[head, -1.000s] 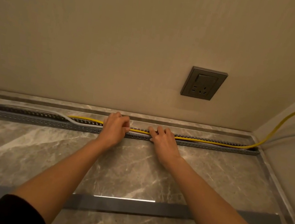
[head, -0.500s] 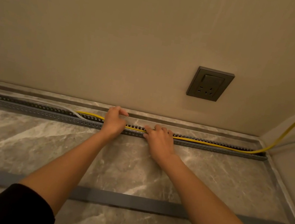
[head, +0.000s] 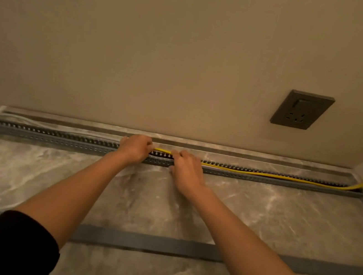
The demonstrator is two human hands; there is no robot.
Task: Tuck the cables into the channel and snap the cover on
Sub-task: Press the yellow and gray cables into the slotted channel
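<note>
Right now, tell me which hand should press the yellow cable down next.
Right hand, probably: the yellow cable runs untucked to its right along the channel. The left hand sits beside it.

No text, label, brand, number or sign can be read anywhere. The dark wall socket (head: 302,110) above the slotted channel (head: 265,177) shows only its switch rocker and pin holes, with no marking that can be made out. The channel and the cover strip (head: 146,242) lying on the counter in front of it are plain grey.
</note>
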